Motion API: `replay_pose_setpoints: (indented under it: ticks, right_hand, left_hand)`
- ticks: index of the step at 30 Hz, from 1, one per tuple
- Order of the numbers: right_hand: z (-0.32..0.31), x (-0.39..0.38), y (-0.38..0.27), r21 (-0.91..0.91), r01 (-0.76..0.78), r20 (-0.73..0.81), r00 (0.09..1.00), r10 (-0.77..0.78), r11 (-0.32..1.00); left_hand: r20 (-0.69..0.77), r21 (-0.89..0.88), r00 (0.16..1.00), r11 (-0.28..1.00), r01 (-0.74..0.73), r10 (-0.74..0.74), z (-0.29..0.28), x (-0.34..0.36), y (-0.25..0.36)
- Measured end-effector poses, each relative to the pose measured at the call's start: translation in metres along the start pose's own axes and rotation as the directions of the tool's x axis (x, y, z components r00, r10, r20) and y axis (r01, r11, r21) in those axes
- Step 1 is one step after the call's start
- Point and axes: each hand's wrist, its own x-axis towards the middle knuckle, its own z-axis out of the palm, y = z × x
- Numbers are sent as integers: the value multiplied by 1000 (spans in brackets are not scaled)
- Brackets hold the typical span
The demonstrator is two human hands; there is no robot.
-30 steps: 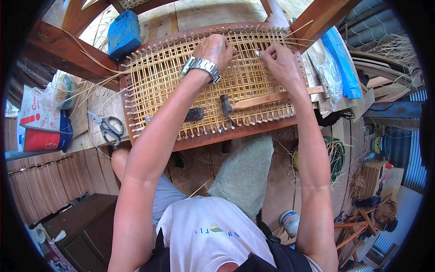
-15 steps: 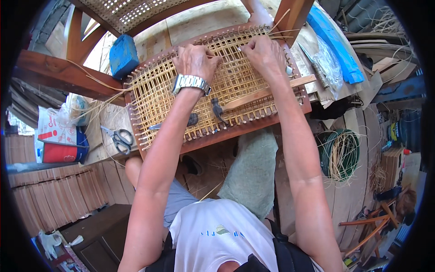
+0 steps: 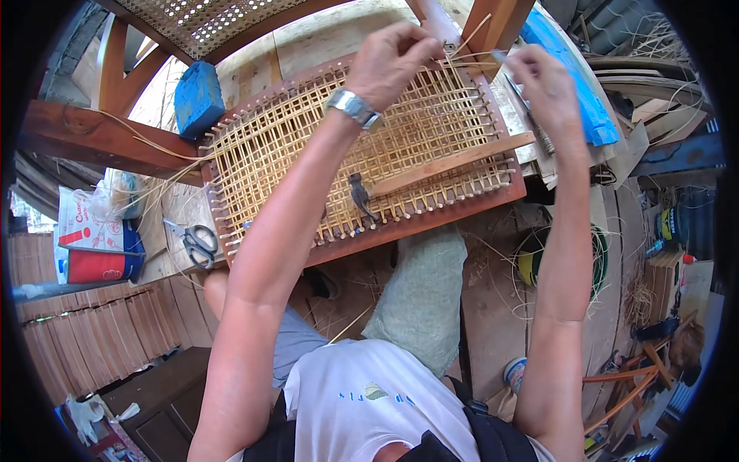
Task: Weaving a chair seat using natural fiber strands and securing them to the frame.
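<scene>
A wooden chair seat frame [image 3: 416, 245] lies before me, its opening covered by a woven lattice of cane strands [image 3: 285, 165], with pegs along its edges. At the frame's far right edge, my left hand [image 3: 392, 65], with a metal watch [image 3: 350, 105] on its wrist, is closed in a pinch beside loose strands; what it grips is hidden. Beyond the right corner my right hand [image 3: 548, 88] is raised and closed, a small pale tip showing at its fingers. A hammer [image 3: 450, 164] with a dark head and wooden handle rests across the weave.
Scissors [image 3: 198, 245] lie left of the frame, near a red-and-white bag [image 3: 96, 242]. A blue block [image 3: 198, 100] stands at the far left corner. Chair legs [image 3: 108, 135] rise behind. A green coil with cane [image 3: 531, 262] sits on the floor at right.
My left hand has moved up and right from the weave's middle to its far right edge. My right hand has lifted off the weave and swung right, past the frame.
</scene>
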Motion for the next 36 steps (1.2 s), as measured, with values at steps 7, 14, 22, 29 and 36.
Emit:
replay_pose_setpoints:
  ticks: [7, 14, 22, 29, 36]
  right_hand:
    - [33, -8, -34, 242, 12, 223, 972, -68, 970]
    - [30, -11, -23, 13, 97, 166, 981, -98, 995]
    - [98, -18, -29, -386, 322, 224, 942, -251, 865]
    - [97, -21, -28, -110, 109, 292, 954, -72, 988]
    - [102, -16, -16, 95, -135, 355, 930, 94, 986]
  left_hand:
    - [145, 675, 956, 680, -285, 257, 7, -19, -17]
    - [-125, -362, 989, 925, -115, 74, -16, -13, 2]
    - [-207, -23, 930, 952, 306, -304, -27, -38, -26]
    - [-258, 324, 915, 865, 384, -309, -25, -41, -22]
    - [-233, 326, 902, 845, 425, -363, -25, -42, -16]
